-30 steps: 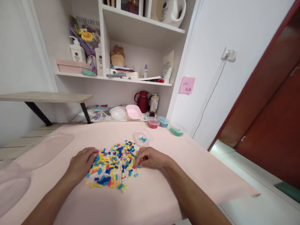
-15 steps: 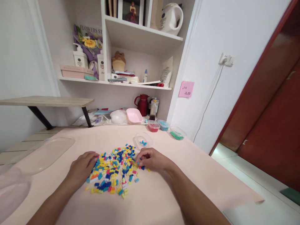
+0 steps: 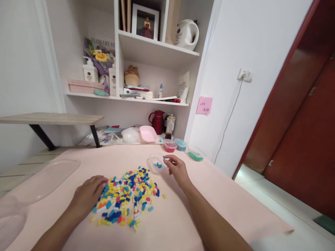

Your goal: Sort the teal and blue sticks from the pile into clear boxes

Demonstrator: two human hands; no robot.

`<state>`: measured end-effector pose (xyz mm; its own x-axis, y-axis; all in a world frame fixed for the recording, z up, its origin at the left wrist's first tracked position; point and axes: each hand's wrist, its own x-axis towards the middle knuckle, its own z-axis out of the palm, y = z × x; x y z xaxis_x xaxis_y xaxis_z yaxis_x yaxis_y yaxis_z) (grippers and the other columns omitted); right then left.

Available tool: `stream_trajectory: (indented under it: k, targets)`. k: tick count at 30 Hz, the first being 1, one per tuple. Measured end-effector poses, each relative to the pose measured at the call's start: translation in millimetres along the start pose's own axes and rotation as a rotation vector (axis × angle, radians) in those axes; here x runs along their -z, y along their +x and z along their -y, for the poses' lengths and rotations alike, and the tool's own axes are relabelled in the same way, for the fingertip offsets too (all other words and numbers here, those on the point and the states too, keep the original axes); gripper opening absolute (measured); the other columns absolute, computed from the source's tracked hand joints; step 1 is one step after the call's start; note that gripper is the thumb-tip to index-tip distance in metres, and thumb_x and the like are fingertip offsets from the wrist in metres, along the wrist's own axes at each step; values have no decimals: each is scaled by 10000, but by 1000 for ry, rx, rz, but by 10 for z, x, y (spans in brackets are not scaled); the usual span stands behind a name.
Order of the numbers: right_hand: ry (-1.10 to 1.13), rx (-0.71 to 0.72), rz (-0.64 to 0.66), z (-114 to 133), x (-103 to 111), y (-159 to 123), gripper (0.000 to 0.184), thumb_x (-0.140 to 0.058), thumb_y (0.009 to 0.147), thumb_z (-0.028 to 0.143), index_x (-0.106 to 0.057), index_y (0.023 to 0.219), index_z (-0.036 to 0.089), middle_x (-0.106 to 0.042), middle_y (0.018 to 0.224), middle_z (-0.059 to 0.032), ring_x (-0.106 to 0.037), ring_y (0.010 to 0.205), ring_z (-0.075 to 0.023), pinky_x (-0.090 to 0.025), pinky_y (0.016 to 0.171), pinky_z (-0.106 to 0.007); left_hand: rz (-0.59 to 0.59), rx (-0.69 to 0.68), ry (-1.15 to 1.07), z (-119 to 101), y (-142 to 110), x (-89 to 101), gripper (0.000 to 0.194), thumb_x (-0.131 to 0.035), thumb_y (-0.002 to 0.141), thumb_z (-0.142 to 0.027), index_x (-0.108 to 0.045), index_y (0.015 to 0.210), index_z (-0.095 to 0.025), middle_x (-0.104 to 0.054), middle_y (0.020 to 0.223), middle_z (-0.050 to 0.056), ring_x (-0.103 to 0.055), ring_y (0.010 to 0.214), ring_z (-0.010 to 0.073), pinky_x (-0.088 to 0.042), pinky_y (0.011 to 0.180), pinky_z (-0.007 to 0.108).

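- Right grip (image 3: 178,171): fingertips pinch one blue brick (image 3: 164,159), presumably for its smallness.
- Clear tub (image 3: 152,159): just left, within my easy reach.
- Left grip (image 3: 89,193): I rest it against the brick pile (image 3: 131,190); whether holding, I cannot tell.

"FLOWERS ST" stands in dark capitals across the top of the bouquet (image 3: 101,57), cut off by the shelf divider (image 3: 117,52). The pink note (image 3: 204,105) bears a handwritten "250"; its second line is illegible. Print on the pump bottle (image 3: 90,74), jug (image 3: 186,36) and bag (image 3: 183,88) is too small to read.
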<state>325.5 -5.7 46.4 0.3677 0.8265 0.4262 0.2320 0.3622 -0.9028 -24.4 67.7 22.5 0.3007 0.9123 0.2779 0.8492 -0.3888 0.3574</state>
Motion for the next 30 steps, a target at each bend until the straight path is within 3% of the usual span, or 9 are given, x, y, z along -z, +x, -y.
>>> stream_trajectory:
  k: [5, 9, 12, 16, 18, 20, 23, 30]
  targets:
    - [43, 9, -69, -45, 38, 33, 460, -664, 779, 470, -654, 1150, 198, -637, 841, -5, -580, 508, -107, -405, 477, -231, -13, -11, 6, -18, -2, 19, 419, -336, 872, -390, -703, 1039, -276, -708, 1219, 33, -627, 1157, 218, -479, 976, 376]
    - [50, 17, -51, 33, 77, 10, 411, -613, 831, 516, -675, 1035, 164, -525, 618, 47, -453, 442, -87, -356, 438, -221, -30, -22, 1, -2, -9, 15, 407, -353, 873, -404, -708, 1034, -286, -712, 1215, 29, -634, 1149, 225, -489, 971, 383]
    - [8, -29, 202, 98, 71, -65, 373, -648, 828, 504, -705, 963, 160, -434, 536, 71, -370, 454, -80, -297, 425, -205, -38, -27, -2, 6, -14, 8, 406, -363, 868, -419, -714, 1025, -290, -711, 1214, 28, -634, 1151, 235, -496, 968, 393]
    - [-65, -59, 742, 100, -31, -213, 378, -766, 755, 498, -760, 917, 156, -563, 662, 18, -449, 568, -89, -363, 515, -209, -35, -32, -2, 9, -17, -5, 413, -355, 874, -423, -713, 1031, -291, -708, 1210, 24, -633, 1150, 232, -493, 975, 388]
    - [-114, 14, 916, 87, -88, -269, 396, -795, 732, 511, -782, 932, 170, -589, 744, -6, -493, 645, -108, -401, 574, -221, -29, -36, -3, 6, -18, -8, 422, -349, 878, -427, -711, 1041, -284, -705, 1212, 26, -628, 1157, 232, -488, 984, 388]
    - [-161, 102, 988, 92, -124, -299, 393, -793, 744, 516, -793, 966, 192, -567, 777, -13, -506, 705, -125, -421, 626, -232, -26, -40, -2, -2, -20, -4, 424, -348, 880, -426, -709, 1047, -280, -703, 1217, 28, -623, 1163, 234, -484, 987, 391]
    - [-187, 182, 985, 141, -139, -309, 377, -775, 771, 517, -796, 999, 218, -522, 795, -11, -488, 752, -138, -422, 672, -242, -27, -36, 2, -24, -27, 10, 416, -352, 878, -415, -707, 1048, -278, -706, 1213, 29, -625, 1154, 231, -482, 980, 389]
    - [-180, 225, 1076, 195, -123, -331, 333, -803, 768, 442, -786, 1038, 247, -494, 856, -12, -468, 785, -145, -420, 714, -246, -19, -41, -22, -29, -41, 19, 392, -373, 871, -411, -701, 1042, -282, -709, 1202, 26, -624, 1145, 219, -468, 1003, 378]
